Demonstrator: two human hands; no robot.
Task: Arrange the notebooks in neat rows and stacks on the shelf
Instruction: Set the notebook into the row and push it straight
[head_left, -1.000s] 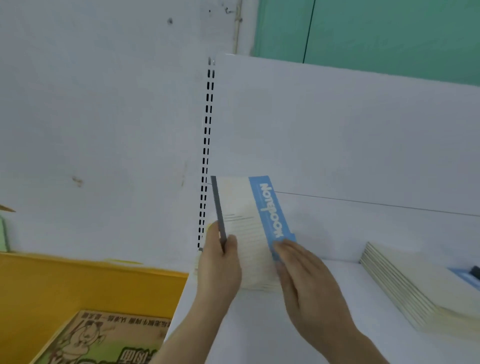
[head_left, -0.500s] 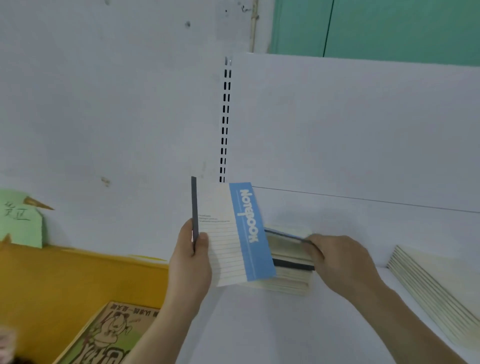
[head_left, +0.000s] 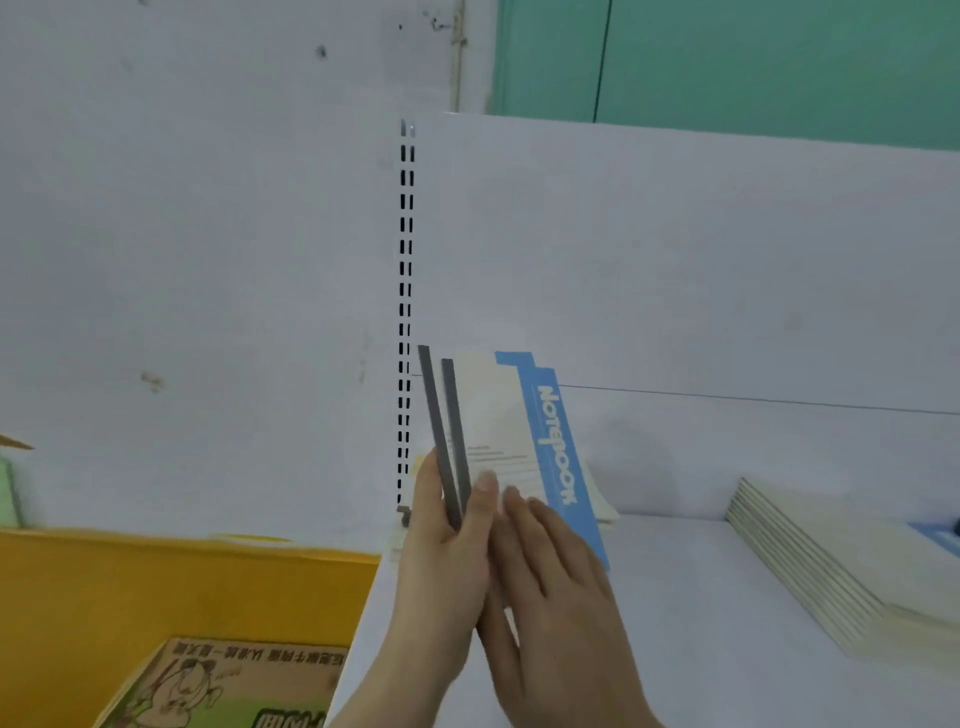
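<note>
From the head camera, the left hand (head_left: 447, 551) grips two notebooks (head_left: 498, 431) by their dark grey spines, thumb on the front and fingers curled behind, holding them upright above the white shelf (head_left: 675, 597). The two covers sit a little out of step, so both grey spines and both blue strips show, the front strip printed NOTEBOOK. The right hand (head_left: 550, 566) lies flat against the front cover just right of the left hand, fingers straight and together, pressing on the notebooks without curling round them. Behind the held notebooks, low on the shelf, the corner of a cream stack (head_left: 602, 506) peeks out. Well to the right of the notebooks a second stack of cream books (head_left: 810, 561) lies flat on the shelf. Left of the notebooks runs a slotted upright rail (head_left: 405, 312), and below it to the left sits a yellow bin (head_left: 156, 587) with a cartoon-printed book (head_left: 218, 686) in it.
</note>
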